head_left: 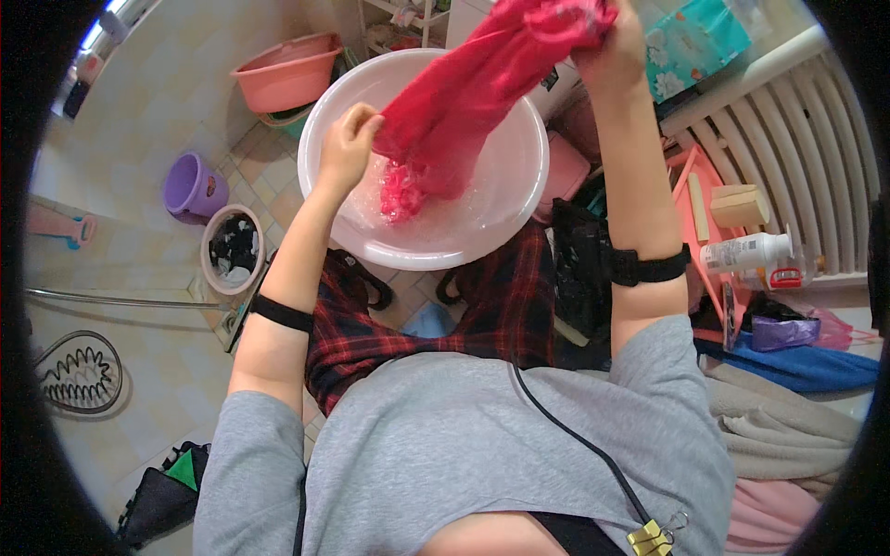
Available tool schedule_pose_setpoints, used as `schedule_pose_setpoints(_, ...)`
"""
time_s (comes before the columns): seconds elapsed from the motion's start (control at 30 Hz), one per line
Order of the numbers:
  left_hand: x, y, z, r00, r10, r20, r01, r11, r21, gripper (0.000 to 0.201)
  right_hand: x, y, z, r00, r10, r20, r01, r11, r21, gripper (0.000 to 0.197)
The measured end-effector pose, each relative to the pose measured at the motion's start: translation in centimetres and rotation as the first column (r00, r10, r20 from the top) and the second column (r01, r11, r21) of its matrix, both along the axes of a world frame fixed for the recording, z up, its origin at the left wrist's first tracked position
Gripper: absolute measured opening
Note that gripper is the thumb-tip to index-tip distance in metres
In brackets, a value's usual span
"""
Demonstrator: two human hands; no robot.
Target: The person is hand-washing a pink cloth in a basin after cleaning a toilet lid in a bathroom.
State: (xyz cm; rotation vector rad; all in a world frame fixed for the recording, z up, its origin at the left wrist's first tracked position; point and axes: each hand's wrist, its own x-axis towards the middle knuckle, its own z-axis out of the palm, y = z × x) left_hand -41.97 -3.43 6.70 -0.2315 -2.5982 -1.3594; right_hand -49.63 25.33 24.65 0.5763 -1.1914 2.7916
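A wet red garment [482, 88] stretches between my two hands over a large white basin [320, 208]. Its lower, bunched end hangs down into sudsy water [454, 208] in the basin. My left hand [348, 144] pinches the garment's edge near the basin's left side. Higher up and to the right, beyond the basin's far right rim, my right hand [619, 46] grips the gathered upper end. The fingers of my right hand are partly hidden by the cloth. What kind of garment it is, I cannot tell.
Left of the basin are a pink tub [287, 79], a purple bucket [193, 188] and a small bin [215, 222] holding dark and white items. To the right stand a radiator [779, 120] and a pink rack [686, 204] with a white bottle [746, 250]. Towels [788, 412] lie lower right.
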Motion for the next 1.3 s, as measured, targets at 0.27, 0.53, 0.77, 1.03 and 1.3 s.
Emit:
schedule_pose_setpoints(0.27, -2.1, 1.8, -1.7, 0.951, -0.112, 0.287, -0.258, 0.224, 0.940, 0.027, 2.2, 1.7, -16.6, 0.968, -0.217, 0.127, -0.003, 0.495, 0.869, 0.031)
schedule_pose_setpoints(0.53, -1.7, 2.6, 1.4, 0.721, -0.692, -0.028, 0.146, 0.113, 0.983, 0.017, 7.3, -4.6, -18.2, 0.872, 0.227, -0.433, 0.464, -0.102, 0.880, 0.084)
schedule_pose_setpoints(0.77, -1.0, 1.6, 4.8, 0.971, -0.136, 0.199, 0.082, 0.963, 0.258, 0.030, 2.6, 1.3, -21.5, 0.996, -0.040, 0.083, -0.057, 0.446, 0.893, 0.025)
schedule_pose_setpoints(1.03, -2.3, 3.9, 2.1, 0.982, -0.110, 0.156, 0.167, 0.892, -0.420, 0.025, 0.5, -0.9, -14.9, 0.885, -0.053, 0.462, 0.116, 0.987, -0.108, 0.021)
schedule_pose_setpoints(1.3, -1.9, 6.1, -1.1, 0.822, -0.569, -0.027, -0.256, -0.412, 0.875, 0.071, 9.7, -9.9, -15.1, 0.885, -0.388, -0.257, 0.448, 0.560, 0.697, 0.022)
